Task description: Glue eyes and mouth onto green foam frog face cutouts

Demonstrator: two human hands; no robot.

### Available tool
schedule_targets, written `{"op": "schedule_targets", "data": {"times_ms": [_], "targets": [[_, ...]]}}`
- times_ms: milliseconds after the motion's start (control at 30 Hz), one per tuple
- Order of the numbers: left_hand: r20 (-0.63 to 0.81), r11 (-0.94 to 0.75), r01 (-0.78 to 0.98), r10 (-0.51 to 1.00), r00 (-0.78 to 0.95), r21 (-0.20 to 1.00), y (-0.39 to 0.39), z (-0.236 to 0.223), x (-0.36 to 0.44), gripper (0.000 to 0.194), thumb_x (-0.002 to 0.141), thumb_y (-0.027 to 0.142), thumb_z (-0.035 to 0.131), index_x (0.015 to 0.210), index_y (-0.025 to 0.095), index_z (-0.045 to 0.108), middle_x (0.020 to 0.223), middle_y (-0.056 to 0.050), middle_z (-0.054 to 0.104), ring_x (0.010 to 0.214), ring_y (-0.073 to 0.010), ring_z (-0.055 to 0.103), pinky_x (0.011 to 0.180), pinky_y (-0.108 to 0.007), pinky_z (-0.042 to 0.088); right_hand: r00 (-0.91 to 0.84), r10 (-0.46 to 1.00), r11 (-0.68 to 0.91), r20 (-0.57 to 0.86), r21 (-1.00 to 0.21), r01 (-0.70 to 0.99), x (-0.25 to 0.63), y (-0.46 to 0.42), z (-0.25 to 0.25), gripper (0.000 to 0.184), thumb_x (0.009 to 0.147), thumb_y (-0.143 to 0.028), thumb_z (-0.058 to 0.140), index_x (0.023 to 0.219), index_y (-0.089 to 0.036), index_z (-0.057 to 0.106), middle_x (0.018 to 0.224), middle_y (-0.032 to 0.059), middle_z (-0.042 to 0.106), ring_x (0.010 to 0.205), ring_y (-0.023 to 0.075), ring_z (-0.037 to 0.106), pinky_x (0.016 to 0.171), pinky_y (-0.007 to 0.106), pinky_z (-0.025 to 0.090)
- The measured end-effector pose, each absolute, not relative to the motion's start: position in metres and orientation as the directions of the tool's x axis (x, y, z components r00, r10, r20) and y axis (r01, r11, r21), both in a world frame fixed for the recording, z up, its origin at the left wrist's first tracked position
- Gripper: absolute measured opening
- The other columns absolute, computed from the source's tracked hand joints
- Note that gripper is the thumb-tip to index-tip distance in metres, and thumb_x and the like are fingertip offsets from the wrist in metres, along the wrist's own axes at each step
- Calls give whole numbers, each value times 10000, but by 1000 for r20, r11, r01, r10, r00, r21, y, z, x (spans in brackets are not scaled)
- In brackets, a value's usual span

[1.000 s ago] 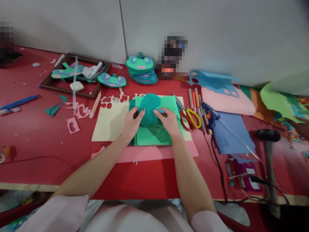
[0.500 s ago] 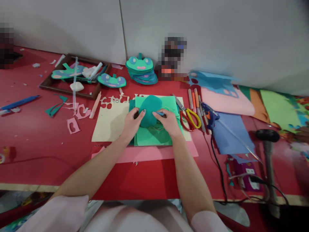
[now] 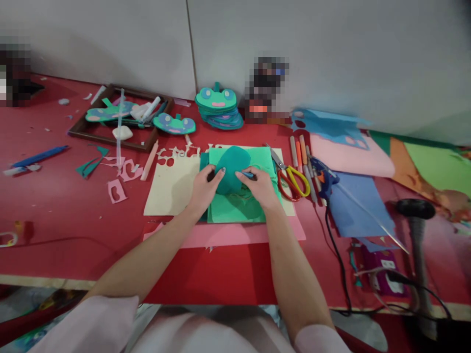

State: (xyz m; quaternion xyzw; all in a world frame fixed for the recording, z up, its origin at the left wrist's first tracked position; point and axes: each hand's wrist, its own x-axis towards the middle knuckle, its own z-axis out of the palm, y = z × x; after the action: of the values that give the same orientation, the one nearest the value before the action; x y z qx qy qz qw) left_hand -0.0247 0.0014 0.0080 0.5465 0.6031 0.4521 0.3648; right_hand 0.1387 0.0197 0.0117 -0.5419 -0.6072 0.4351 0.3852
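Observation:
A dark teal rounded foam cut-out (image 3: 231, 166) lies on a light green foam sheet (image 3: 257, 159) in the middle of the red table. My left hand (image 3: 204, 189) presses on the cut-out's left edge, fingers curled over it. My right hand (image 3: 259, 186) pinches a blue pen (image 3: 247, 174), its tip at the cut-out's right edge. A cream sheet (image 3: 169, 189) and a pink sheet (image 3: 228, 233) lie under the green one.
Red-and-yellow scissors (image 3: 292, 181), several markers (image 3: 300, 149) and a blue glue gun (image 3: 322, 177) with its black cord lie to the right. A stack of frog faces (image 3: 218, 105) and a brown tray (image 3: 125, 120) stand at the back. Foam sheets (image 3: 353, 157) and scraps (image 3: 117, 189) lie around.
The pen tip in my right hand has crept a little along the teal cut-out's edge. The view has shifted slightly; my left hand stays put.

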Motion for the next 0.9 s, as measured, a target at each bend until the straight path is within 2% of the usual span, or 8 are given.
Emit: {"op": "schedule_targets", "data": {"times_ms": [167, 300, 600, 900], "targets": [[50, -2, 331, 990, -135, 944, 2, 9, -25, 349, 828, 424, 523, 624, 197, 355, 585, 40, 302, 552, -105, 325, 534, -241, 295, -141, 990, 33, -12, -949, 314, 137, 17, 16, 332, 748, -528, 576, 740, -197, 606, 672, -10, 534, 608, 110, 440, 573, 247, 355], [32, 11, 324, 991, -129, 946, 1, 10, -25, 341, 824, 422, 527, 617, 193, 383, 583, 38, 318, 558, -104, 333, 531, -241, 298, -112, 993, -1, -42, -940, 342, 136, 16, 16, 392, 759, -582, 531, 670, -204, 581, 600, -21, 470, 559, 105, 389, 532, 249, 331], [31, -2, 318, 996, -85, 948, 1, 7, -24, 330, 820, 461, 515, 641, 196, 432, 592, 35, 349, 569, -110, 366, 535, -241, 297, -71, 996, 78, 54, -910, 407, 138, 19, 12, 342, 781, -512, 552, 633, -203, 548, 593, -32, 456, 583, 112, 395, 578, 260, 327], [14, 11, 329, 997, -76, 944, 1, 9, -24, 342, 812, 433, 528, 613, 196, 384, 583, 36, 332, 550, -107, 349, 519, -240, 297, -59, 998, 51, 30, -913, 404, 136, 17, 15, 329, 780, -485, 567, 616, -201, 533, 625, -22, 476, 605, 116, 412, 609, 262, 344]]}}
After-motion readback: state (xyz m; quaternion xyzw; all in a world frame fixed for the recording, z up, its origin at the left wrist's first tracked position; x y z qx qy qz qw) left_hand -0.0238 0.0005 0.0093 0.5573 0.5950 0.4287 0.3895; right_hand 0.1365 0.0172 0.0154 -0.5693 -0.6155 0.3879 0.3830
